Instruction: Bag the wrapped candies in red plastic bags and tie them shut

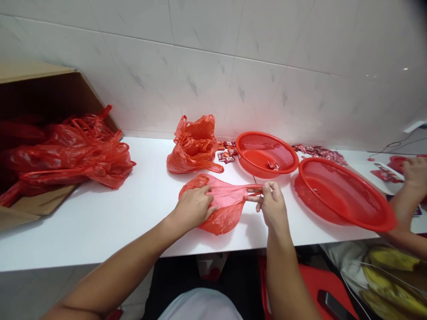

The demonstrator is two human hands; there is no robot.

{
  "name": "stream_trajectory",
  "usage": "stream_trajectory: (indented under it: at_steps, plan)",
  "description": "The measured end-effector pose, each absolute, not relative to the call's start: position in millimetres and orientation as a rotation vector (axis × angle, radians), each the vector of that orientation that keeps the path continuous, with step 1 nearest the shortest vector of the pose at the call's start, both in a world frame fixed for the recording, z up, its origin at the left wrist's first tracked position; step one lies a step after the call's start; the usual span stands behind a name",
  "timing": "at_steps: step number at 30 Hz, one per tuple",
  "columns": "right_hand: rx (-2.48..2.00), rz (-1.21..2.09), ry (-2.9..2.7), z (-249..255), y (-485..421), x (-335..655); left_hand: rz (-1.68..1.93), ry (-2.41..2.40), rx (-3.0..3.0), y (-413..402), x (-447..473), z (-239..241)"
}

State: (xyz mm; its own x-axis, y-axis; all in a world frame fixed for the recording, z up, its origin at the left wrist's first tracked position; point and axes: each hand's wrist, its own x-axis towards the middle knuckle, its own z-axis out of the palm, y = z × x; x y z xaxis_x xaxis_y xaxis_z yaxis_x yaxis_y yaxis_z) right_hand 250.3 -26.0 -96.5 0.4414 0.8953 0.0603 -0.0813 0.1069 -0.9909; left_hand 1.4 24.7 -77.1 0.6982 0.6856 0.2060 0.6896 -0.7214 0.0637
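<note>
A thin red plastic bag [227, 202] is stretched sideways just above the white table in front of me. My right hand [274, 202] pinches its handles between thumb and fingers and draws them out to the right. On the bag's left part, my left hand [195, 204] has its fingers curled into the film, their tips partly hidden in the folds. Behind it a second red plastic bag [193, 149] stands upright with its mouth gathered; what it contains is not visible.
At left, a cardboard box [60, 200] spills red bags [83, 155]. Two red plastic baskets, one further back [267, 171] and one nearer [333, 213], stand at right. Small red packets [228, 153] lie by the wall. A co-worker's arm [408, 200] reaches in at far right.
</note>
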Motion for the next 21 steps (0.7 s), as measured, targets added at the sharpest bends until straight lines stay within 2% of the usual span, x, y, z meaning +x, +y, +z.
stream_trajectory:
  at_steps: [9,16,21]
  plan:
    - [-1.317,0.839,-0.846,-94.5,-31.7,249.2,-0.437,-1.243,-2.91,14.7,0.6,-67.6]
    - [-1.363,0.532,-0.786,-91.5,-44.0,246.1,-0.511,-1.37,-2.834,16.4,-6.4,-84.2]
    - [-1.345,0.519,-0.762,-93.0,-48.3,248.3,-0.349,-1.484,-2.874,19.4,-11.4,-93.6]
